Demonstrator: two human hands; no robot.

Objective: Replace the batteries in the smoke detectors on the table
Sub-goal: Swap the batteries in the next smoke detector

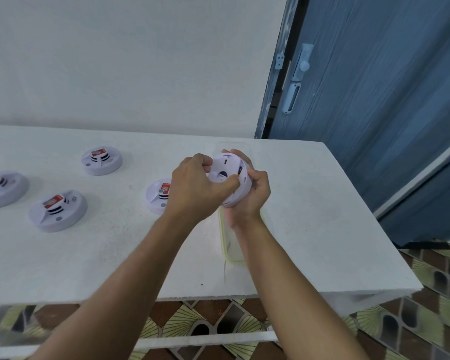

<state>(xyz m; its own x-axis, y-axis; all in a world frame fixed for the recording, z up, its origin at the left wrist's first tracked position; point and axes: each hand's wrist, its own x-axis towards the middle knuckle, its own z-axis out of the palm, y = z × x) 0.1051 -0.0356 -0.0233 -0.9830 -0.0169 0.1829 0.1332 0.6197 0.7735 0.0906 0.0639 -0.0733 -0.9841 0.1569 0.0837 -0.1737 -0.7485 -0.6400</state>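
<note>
A white round smoke detector [233, 175] is held above the table [309, 216], tilted with its back side toward me. My right hand [252, 196] cups it from below and behind. My left hand [198, 188] grips its back plate, fingers curled at the rim and at the dark opening. A bit of blue and yellow battery shows in the gap at the detector's right edge. Several other detectors lie on the table with red batteries showing: one at the back [102, 160], one in front left [57, 210], one at the far left [3, 189], one partly behind my left hand [157, 194].
A clear plastic container [230, 245] with a yellow-green rim lies on the table under my hands. The table's right edge and front edge drop to a patterned tile floor [426, 294]. A blue door [374, 100] stands at the right, a white wall behind.
</note>
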